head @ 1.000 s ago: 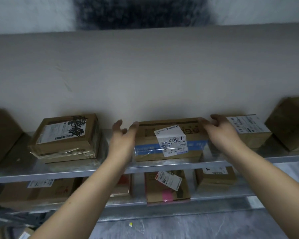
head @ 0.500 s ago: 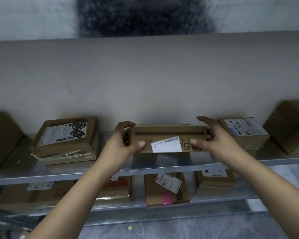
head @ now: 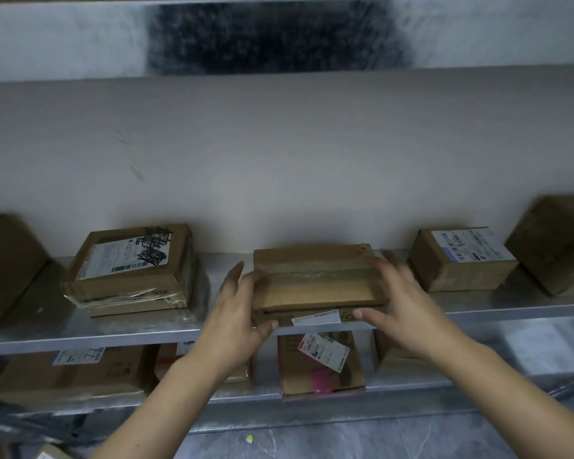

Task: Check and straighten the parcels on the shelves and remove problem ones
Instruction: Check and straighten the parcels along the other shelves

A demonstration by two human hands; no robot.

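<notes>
A flat brown cardboard parcel lies on the metal shelf in the middle, its taped plain face up and a white label on its front edge. My left hand holds its left end, thumb under the front edge and fingers along the side. My right hand holds its right end, thumb on the front edge and fingers over the top corner.
Left on the same shelf sits a film-wrapped parcel with a scribbled label, and a larger box at the far left. Right are a small labelled box and a big box. Several parcels fill the lower shelf.
The middle parcel has been turned over. Its big white label faced up, then tipped to the front, and the taped plain face is now on top. Both hands stayed at its ends.
</notes>
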